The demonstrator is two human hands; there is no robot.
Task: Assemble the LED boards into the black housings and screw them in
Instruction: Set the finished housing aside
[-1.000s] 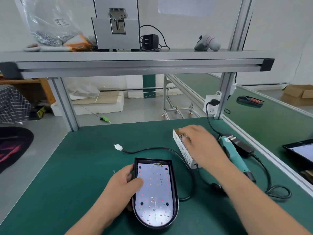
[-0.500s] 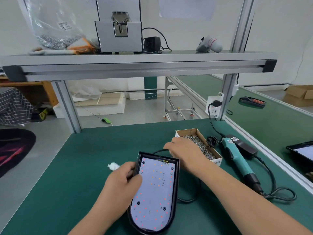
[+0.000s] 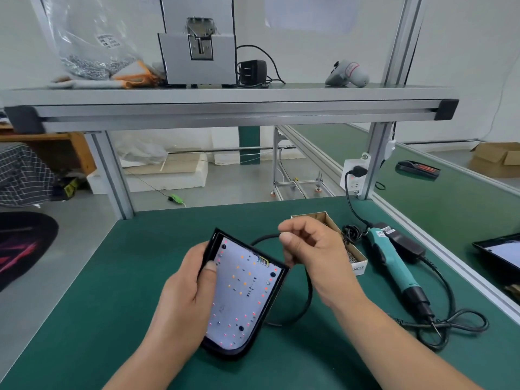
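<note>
"LED board point(image 3: 242, 291): location and grip?" asks the inspector.

"Seated face up in the black housing point(image 3: 225, 351)," the technician replies. "The left hand point(image 3: 183, 291) grips the housing's left wall, thumb point(image 3: 209, 270) pressed on the board's margin, fingers wrapped behind. The assembly is held tilted over the green mat point(image 3: 112, 277), far end raised."

"Right hand point(image 3: 315, 257)?"

"Poised above the housing's far right corner, not touching it. The fingers are curled, forefinger point(image 3: 282, 228) and thumb closed in a narrow pinch. Whether anything sits in the pinch cannot be told."

"Change against the frame half a second back?"

"The right hand was low, at the housing's far edge beside the screw box point(image 3: 356, 261); it is now lifted. The housing has swung clockwise and its far end has risen. A white connector seen left of the housing is no longer in view."

"Hidden or unclear items?"

"The right hand covers most of the screw box and part of the black cable point(image 3: 309, 294). The housing's underside and the left fingers are concealed. Print on the board is blurred."

"Legible markings?"

"Only 'ANCER', cut off, on the box side. The label on the electric screwdriver point(image 3: 394, 263), lying right of the box, is unreadable."
</note>
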